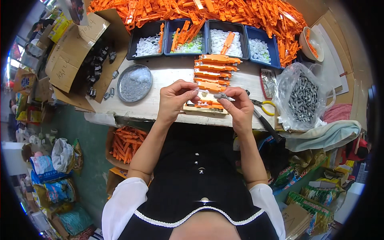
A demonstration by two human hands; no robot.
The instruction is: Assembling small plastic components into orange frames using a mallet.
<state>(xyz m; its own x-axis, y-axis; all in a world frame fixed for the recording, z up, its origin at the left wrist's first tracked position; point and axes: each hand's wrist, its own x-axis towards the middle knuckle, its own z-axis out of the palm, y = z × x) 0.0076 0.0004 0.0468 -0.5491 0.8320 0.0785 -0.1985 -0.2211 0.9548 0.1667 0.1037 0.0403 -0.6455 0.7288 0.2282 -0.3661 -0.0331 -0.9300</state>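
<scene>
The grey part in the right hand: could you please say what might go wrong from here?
The grey part, pinched in the right hand, might slip and drop. Separately, the black handle, jutting past the edge of the table, could get bumped and fall.

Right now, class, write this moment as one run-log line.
left hand: pinching small white part | right hand: pinching grey part | beyond: row of orange pieces

The grey piece (220, 96) looks matt. The orange parts (218, 59) are smooth, glossy plastic, and the trays (273, 48) are smooth, dark plastic. The round dish (150, 77) looks like dull, smeared metal. The box (66, 60) is matt brown cardboard, the bag (283, 98) thin, shiny clear plastic, the towel (329, 134) soft cloth, the tabletop (170, 74) matt and scuffed.
</scene>
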